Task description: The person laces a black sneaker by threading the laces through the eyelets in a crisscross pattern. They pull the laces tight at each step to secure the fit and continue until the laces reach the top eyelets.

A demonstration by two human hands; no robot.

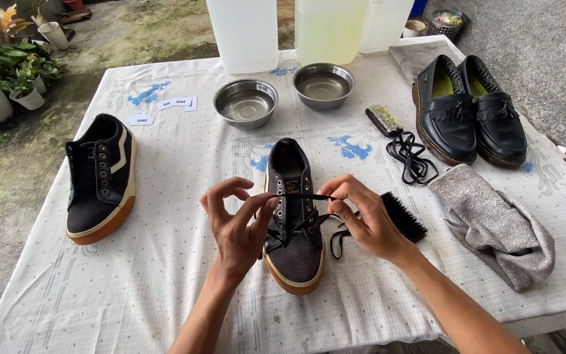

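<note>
White patterned cloth-covered table (165, 275) filling the view. At twelve o'clock, three translucent plastic jugs (330, 29). At two o'clock, a pair of glossy black leather tassel loafers (470, 108). At four o'clock, a crumpled grey knitted cloth (499, 226). At nine o'clock, a black canvas sneaker with a cream stripe and tan sole (99, 177), lying unlaced, well apart from the hands. At centre, the matching black canvas sneaker with tan sole (293, 242), toe pointing to six o'clock. Toward twelve o'clock of it, two round steel bowls (245, 103) side by side. At three o'clock of it, a black-bristled shoe brush (402, 216), partly hidden behind the right hand. At one o'clock, a small wooden brush with pale bristles (384, 120) and a loose coiled black lace (413, 157). Over the centre sneaker, the left hand (236, 226) and right hand (365, 219) – each pinching closed on the flat black shoelace (302, 196), stretched taut between them above the eyelets – rest of the lace dangling at the sneaker's sides.
</note>
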